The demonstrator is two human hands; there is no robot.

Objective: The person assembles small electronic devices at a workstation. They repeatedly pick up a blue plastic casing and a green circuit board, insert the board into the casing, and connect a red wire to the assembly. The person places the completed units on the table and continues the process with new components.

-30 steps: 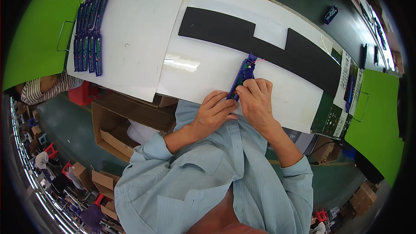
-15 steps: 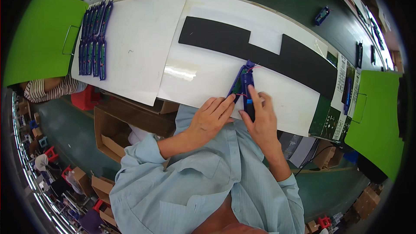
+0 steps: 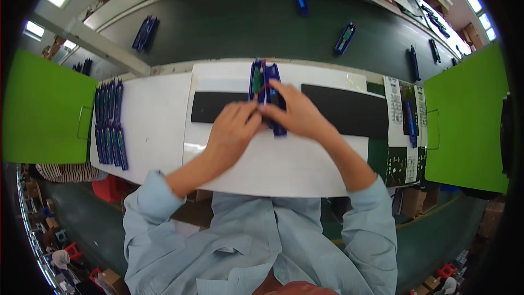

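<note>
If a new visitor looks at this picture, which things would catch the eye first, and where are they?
Probably the two bright panels first: a left green panel and a right green panel, at the sides of the picture. Next, at the centre, the left hand and right hand meet over an open blue case. Two rows of blue units lie at the white table's left end.
</note>
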